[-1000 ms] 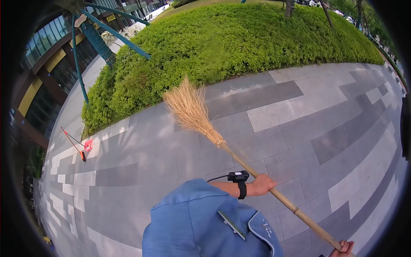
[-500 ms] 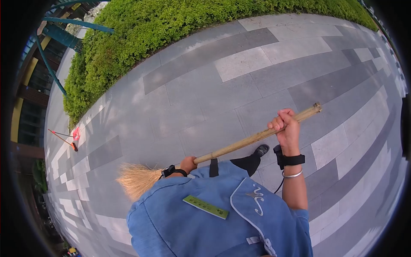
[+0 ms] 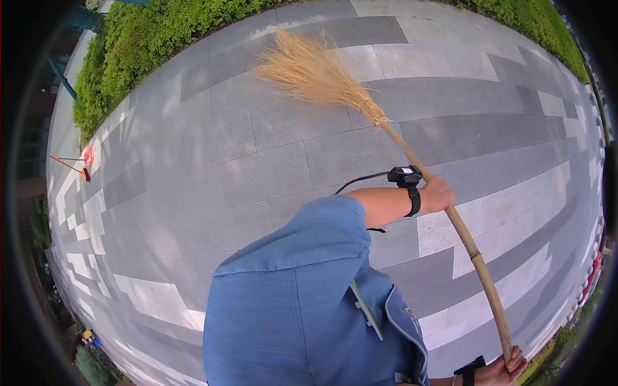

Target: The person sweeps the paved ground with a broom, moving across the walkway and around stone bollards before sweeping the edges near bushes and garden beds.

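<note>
A long straw broom crosses the view, its pale bristles (image 3: 315, 71) fanned out over the grey paving at the upper middle. Its wooden handle (image 3: 475, 257) slants down to the lower right. My left hand (image 3: 439, 195) is closed round the handle below the binding, the arm stretched across from the left. Near the handle's far end, at the bottom right, my right hand (image 3: 505, 370) grips the wood with its fingers wrapped round it. Both wrists wear black straps, and a cable runs from the device on the left one.
Green hedges (image 3: 148, 38) border the paving (image 3: 225, 186) along the top. An orange-handled broom (image 3: 85, 174) and a red dustpan (image 3: 89, 154) are at the far left. Teal poles stand at the upper left. Small colourful objects (image 3: 90, 336) lie at the lower left.
The bristles have swung from beside my body on the left up to the upper middle. My left hand has moved right and up; my right hand has dropped to the bottom right.
</note>
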Demonstrator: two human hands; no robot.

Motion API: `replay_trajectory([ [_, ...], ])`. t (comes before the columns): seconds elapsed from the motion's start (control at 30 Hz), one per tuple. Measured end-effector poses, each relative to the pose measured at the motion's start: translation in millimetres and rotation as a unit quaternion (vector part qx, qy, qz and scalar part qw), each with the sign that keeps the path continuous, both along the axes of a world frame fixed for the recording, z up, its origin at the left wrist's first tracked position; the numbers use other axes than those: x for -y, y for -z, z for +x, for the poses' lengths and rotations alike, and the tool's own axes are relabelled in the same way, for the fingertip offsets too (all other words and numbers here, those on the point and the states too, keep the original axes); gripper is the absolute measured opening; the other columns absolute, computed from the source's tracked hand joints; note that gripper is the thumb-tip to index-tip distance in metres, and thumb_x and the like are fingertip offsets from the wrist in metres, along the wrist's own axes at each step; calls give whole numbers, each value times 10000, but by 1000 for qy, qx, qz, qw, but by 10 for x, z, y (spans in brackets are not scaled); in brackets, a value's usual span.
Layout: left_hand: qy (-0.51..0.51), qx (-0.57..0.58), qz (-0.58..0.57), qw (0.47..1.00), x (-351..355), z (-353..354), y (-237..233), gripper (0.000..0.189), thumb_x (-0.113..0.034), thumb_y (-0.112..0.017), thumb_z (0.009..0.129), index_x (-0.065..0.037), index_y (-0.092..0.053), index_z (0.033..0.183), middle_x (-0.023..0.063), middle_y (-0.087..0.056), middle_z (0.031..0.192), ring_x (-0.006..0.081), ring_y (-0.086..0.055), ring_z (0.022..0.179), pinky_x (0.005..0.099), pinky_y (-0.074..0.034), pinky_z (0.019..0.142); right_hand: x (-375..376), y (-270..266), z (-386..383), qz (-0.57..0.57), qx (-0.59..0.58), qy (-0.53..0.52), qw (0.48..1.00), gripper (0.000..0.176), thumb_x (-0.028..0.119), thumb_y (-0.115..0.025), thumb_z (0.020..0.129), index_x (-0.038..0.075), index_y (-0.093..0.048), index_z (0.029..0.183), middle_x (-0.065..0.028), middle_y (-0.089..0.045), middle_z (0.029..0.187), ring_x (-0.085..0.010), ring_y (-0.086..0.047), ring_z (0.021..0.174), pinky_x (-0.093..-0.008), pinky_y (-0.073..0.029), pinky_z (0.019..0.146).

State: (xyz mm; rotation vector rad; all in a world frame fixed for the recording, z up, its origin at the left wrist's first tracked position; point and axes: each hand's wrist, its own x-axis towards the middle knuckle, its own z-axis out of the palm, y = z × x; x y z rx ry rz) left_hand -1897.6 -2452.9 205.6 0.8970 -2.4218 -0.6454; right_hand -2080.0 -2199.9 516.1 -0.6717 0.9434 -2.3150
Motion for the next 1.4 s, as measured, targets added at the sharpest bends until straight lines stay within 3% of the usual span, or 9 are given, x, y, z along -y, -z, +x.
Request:
replay_trajectory([
  [0.13,-104,56,-103,988,866,-316,155,87,-138,-549,655,-180,-608,606,14,-581,613,196,-575,678,349,-354,612,261,633,178,6,13,144,990,264,80,-408,707,139,-262,495,20,-183,423,-118,-225,412,-307,-256,510],
  [0.3,-99,55,-135,984,105,-1199,-291,79,-172,-552,649,-189,-589,581,-7,-566,562,176,-570,652,315,-343,612,-483,627,-1235,31,43,157,986,225,116,-400,750,106,-333,536,-2,-266,421,-155,-328,426,-332,-317,526],
  [0.4,-105,25,-114,988,-566,-1435,-293,91,-176,-554,637,-190,-571,549,-5,-562,542,175,-571,638,310,-332,604,-901,782,-2464,19,78,50,995,218,104,-388,764,91,-339,551,-14,-266,433,-174,-323,449,-386,-346,580],
  [0.53,-126,71,-9,989,-1483,-1365,-74,26,-160,-581,610,-142,-562,603,38,-576,587,211,-573,630,342,-363,581,-683,1177,-3580,117,126,6,985,297,47,-351,834,100,-234,567,3,-111,464,-109,-156,438,-283,-226,498],
  [0.57,-139,86,22,986,-1671,-1323,20,39,-154,-585,606,-127,-560,619,53,-577,594,229,-578,632,355,-373,580,-555,1327,-3841,116,134,-96,979,296,53,-352,837,105,-239,569,8,-118,459,-107,-154,431,-276,-221,489],
  [0.73,-260,125,163,944,-2363,-1068,393,148,-100,-566,577,-112,-567,724,99,-566,599,287,-570,618,402,-409,552,691,1596,-3529,206,177,-321,907,280,83,-403,836,97,-342,563,30,-171,428,-89,-198,390,-259,-267,479],
  [0.97,-375,143,271,875,-2168,-1453,703,172,-132,-526,586,-131,-626,725,123,-588,664,317,-565,646,404,-451,579,2123,1400,-2928,171,104,-429,881,130,105,-454,820,13,-524,760,27,-263,446,-90,-278,399,-278,-302,478],
  [1.17,-151,88,213,961,-574,-3270,440,127,-133,-543,584,-65,-585,682,152,-571,619,309,-572,612,411,-442,542,2914,871,-5068,127,64,-345,928,191,135,-416,851,-7,-532,797,25,-264,453,-91,-292,398,-259,-296,462],
  [1.4,156,12,69,985,1097,-5335,-532,58,-89,-532,599,-41,-563,612,156,-571,603,299,-576,575,399,-429,502,1565,-474,-6781,67,-37,-88,993,260,86,-358,880,67,-344,621,8,-210,459,-87,-218,400,-240,-273,465],
])
